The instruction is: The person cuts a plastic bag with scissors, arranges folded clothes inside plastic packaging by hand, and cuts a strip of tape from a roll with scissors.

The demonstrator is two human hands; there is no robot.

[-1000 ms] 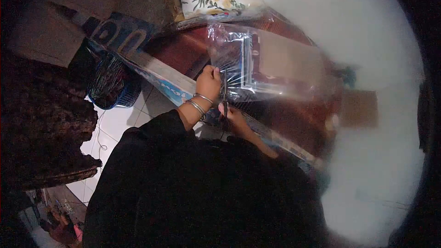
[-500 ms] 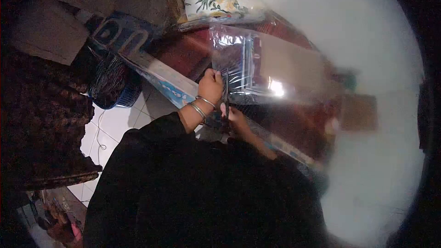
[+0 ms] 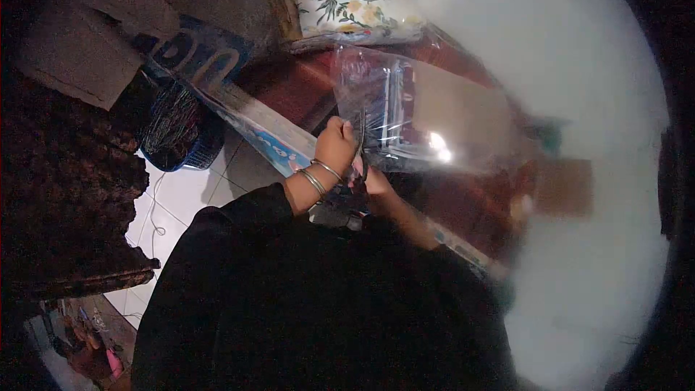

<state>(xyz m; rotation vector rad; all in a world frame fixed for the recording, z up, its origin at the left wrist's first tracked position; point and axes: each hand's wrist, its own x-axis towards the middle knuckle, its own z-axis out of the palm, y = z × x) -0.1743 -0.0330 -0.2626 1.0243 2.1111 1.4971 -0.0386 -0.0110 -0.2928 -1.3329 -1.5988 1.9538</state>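
A clear plastic sheet or bag [image 3: 365, 72] lies over a dark red surface, with a bright glare on it. My left hand [image 3: 337, 145], with metal bangles on the wrist, is closed at the sheet's near left edge. What its fingers pinch is mostly hidden, but it looks like that plastic. Just to the right and lower, my right hand [image 3: 376, 184] is closed around the handles of scissors [image 3: 363, 130]. Their dark blades point away from me along the plastic's edge. Whether the blades are apart is hard to make out.
A floral-patterned pillow [image 3: 355, 7] sits at the back. A blue basket [image 3: 206, 148] of dark strands stands on the white tiled floor [image 3: 174, 195] to the left. Brown cardboard [image 3: 72, 58] and dark textured cloth [image 3: 65, 195] fill the left side. Haze blurs the right.
The view has shifted slightly. Both hands and the scissors sit a little lower and further right in view, and the plastic's left part has changed shape, its glare moving.
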